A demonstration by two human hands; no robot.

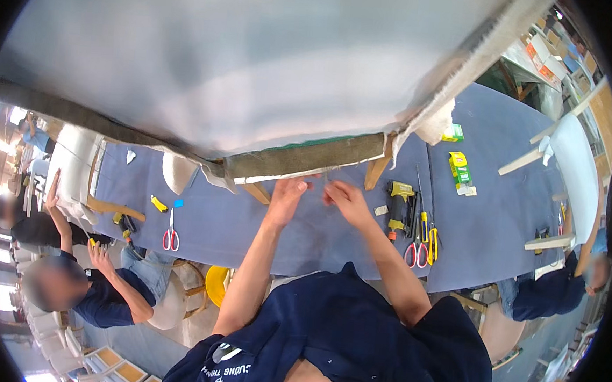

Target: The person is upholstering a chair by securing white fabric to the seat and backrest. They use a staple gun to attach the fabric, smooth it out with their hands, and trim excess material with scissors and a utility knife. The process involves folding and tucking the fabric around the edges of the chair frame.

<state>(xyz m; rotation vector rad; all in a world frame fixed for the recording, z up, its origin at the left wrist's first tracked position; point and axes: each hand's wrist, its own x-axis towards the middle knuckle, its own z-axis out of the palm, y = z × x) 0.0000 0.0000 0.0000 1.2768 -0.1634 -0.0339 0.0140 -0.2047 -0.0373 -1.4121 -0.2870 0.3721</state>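
The right hand [347,200] has its fingers curled together, though whether they pinch anything I cannot tell; the left hand's [286,200] fingertips, partly hidden, reach the coarse brown fabric edge [304,159] of the large pale-grey upholstered chair [222,67], just above both hands. Working this edge well probably means keeping it taut and even. Around them on the grey-blue covered table [486,223]: two red-handled steel scissors [416,254], two green-and-yellow cardboard boxes [461,171].
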